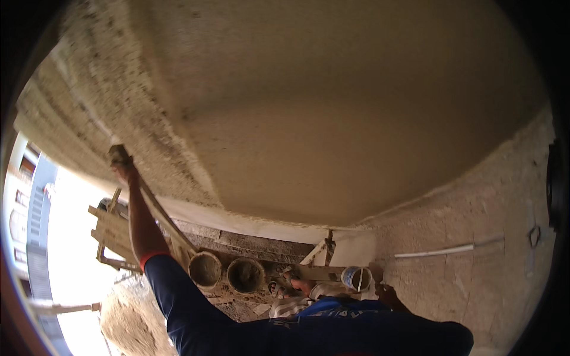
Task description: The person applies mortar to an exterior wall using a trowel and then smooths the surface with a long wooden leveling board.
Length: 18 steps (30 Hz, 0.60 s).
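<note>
My left arm reaches up to the far left, and my left hand (pixel 123 172) is closed around a dark brown block-like tool (pixel 119 154) against the rough plastered surface (pixel 133 95). A long wooden strip (pixel 166 219) runs down beside that forearm; I cannot tell whether it joins the block. At the lower right, my right hand (pixel 389 296) is low by my side with its fingers curled. Beside it are a white bucket (pixel 351 277) and a blurred brownish shape. What the right hand holds is hard to make out.
A broad smooth plastered surface (pixel 332 136) spans overhead and ahead. Two round mortar tubs (pixel 205 270) stand below, near my sandaled feet (pixel 285 291). Left are a wooden plank frame (pixel 116 234) and a sand heap (pixel 133 320). A white pipe (pixel 436 251) crosses the right wall.
</note>
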Available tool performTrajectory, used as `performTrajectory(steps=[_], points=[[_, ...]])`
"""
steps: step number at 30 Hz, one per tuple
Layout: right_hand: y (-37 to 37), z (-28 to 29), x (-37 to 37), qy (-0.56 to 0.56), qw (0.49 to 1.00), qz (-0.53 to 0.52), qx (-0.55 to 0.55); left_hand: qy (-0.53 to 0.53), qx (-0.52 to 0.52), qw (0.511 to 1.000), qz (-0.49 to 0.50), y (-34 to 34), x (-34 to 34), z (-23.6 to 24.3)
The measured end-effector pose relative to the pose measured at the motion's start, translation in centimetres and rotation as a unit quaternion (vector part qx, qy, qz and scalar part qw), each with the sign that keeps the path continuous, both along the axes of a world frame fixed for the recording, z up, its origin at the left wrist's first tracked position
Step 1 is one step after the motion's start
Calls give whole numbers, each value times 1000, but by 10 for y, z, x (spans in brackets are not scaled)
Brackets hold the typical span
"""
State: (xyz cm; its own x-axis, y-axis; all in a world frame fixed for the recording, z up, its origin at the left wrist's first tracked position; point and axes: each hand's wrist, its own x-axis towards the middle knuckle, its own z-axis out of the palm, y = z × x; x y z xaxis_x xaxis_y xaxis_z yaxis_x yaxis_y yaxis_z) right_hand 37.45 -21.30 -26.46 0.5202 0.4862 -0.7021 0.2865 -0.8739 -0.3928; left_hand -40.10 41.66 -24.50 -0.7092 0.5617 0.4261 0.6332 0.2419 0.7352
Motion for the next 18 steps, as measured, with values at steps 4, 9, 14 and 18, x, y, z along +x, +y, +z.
performTrajectory(steps=[4,9,14,18], points=[[-1,-2,4,-4,996,-82,-27,131,-105,976,137,32,-50,44],[-71,-26,28,-51,995,-72,-38,47,-100,994,22,46,12,6],[-94,-51,38,-2,992,-129,11,3,-103,995,13,44,35,14],[-42,-27,32,-20,994,-92,-51,-37,-35,994,-100,36,17,20]])
